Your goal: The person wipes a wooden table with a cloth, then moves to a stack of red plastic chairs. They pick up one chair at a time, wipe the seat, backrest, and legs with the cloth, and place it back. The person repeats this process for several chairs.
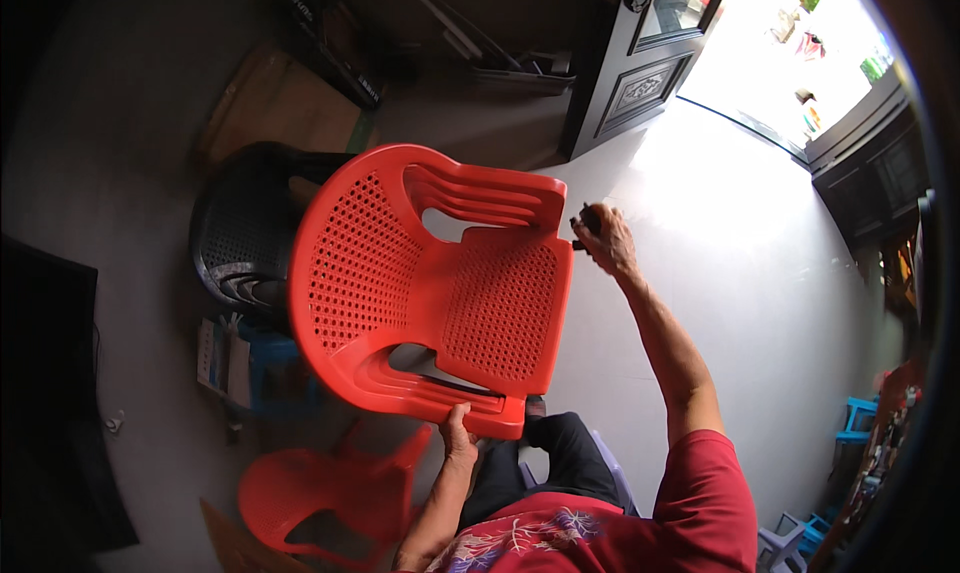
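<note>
A red plastic armchair (425, 273) with a perforated back and seat fills the middle, its back toward the left. My left hand (459, 437) is closed on the end of its near armrest, the thumb on top. Beyond the seat's front edge, at the far right corner, my right hand (612, 245) is closed around a small black object (588, 221). The fingers partly cover that object, so its kind does not show. It is close to the chair's edge; I cannot tell whether they touch.
A black plastic chair (245, 228) stands behind the red one. Another red chair (330, 493) is at the lower left, near a blue stool (275, 363). An open dark door (640, 63) leads to a bright outdoor area. Small blue stools (855, 418) stand at the right.
</note>
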{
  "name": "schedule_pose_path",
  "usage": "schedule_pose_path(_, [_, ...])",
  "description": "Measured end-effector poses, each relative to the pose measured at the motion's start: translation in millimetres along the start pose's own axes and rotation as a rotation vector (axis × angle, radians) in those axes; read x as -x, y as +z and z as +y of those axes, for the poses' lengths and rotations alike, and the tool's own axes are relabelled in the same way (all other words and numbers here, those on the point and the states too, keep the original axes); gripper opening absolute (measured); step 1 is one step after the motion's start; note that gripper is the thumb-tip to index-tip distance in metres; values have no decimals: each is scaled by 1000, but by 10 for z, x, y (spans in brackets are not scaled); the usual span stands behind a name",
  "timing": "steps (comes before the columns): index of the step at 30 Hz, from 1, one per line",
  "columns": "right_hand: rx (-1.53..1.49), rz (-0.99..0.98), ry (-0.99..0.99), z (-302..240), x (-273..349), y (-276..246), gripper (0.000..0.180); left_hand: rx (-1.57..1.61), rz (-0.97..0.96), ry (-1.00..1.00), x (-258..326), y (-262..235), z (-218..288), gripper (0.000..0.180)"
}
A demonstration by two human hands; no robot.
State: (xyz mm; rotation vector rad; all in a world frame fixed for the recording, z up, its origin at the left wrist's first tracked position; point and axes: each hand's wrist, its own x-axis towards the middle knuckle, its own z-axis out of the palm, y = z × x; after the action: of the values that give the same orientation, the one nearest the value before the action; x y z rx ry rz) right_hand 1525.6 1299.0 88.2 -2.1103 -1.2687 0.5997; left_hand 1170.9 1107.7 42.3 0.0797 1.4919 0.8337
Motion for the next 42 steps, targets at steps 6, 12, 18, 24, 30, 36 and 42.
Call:
schedule_pose_path(6, [418, -125, -302, -209, -811, 254, 43, 161, 186, 93, 74, 158, -45, 32])
schedule_pose_path(12, [343, -523, -239, -151, -1205, 402, 31, 92, 292, 306, 29, 115, -161, 39])
schedule_pose_path(18, [276, -454, -315, -109, -1165, 393, 31, 70, 404, 432, 41, 101, -111, 44])
schedule_pose_path(24, [217, -469, -205, -33, -1041, 266, 32, 35, 596, 553, 237, 397, -38, 46])
schedule_pose_path(30, [179, -324, -321, 103, -827, 254, 33, 145, 505, 463, 289, 302, 84, 47])
schedule_pose_path(36, [204, -234, -432, 141, -623, 298, 36, 269, 164, 544, 123, -132, 92, 29])
schedule_pose_path(42, [288, -148, -460, 116, -288, 327, 47, 141, 4, 631, -28, -481, 392, 29])
